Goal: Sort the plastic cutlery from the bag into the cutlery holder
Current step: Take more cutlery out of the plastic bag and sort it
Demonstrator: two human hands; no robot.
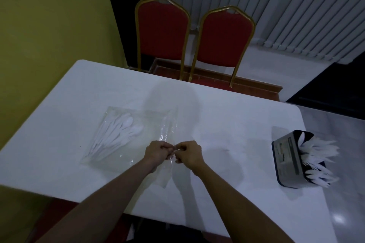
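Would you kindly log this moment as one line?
phase: opening bag | left hand, right hand: pinching bag edge | spoons: inside | holder: part-filled

White table [227, 124] carries a clear bag [138, 136] of spoons and a cutlery holder [290, 160]

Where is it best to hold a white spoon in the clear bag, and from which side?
Probably by the handle. The spoons lie flat in the bag with bowls pointing far-right and handles fanned toward the near-left corner. Both hands, left and right, pinch the bag's near-right edge, so reach in from there.
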